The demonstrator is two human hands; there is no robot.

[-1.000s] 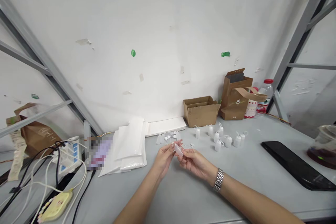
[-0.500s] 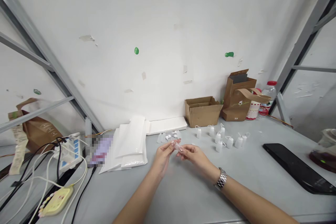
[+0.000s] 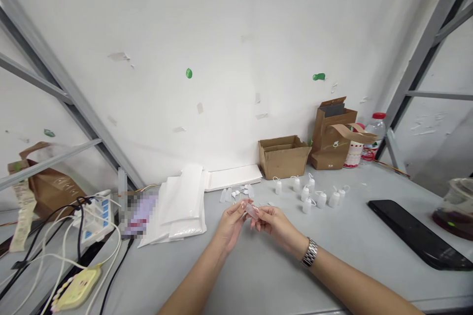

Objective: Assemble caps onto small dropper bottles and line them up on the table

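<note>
Between the fingertips of both hands is a small translucent plastic piece (image 3: 252,210), oblong in shape; its exact kind cannot be made out. My left hand (image 3: 229,224) pinches its left end. The other end is pinched by my right hand (image 3: 272,222), whose wrist wears a metal watch (image 3: 310,252). Just behind the hands, several small translucent tabs (image 3: 226,195) and small white pieces (image 3: 242,192) lie on the grey table (image 3: 254,275). To the right stand several small white bottles (image 3: 321,200) with looped cords at their tops.
White padded envelopes (image 3: 181,204) lie left of the hands, near a power strip (image 3: 96,219) and tangled cables. Against the wall are a flat white stack (image 3: 232,177), an open cardboard box (image 3: 284,161) and a brown paper bag (image 3: 330,145). A black phone-like slab (image 3: 417,234) lies right.
The translucent piece has tilted, with more of its flat side showing between my fingers. Both hands stay in nearly the same place, and the whole view has shifted slightly.
</note>
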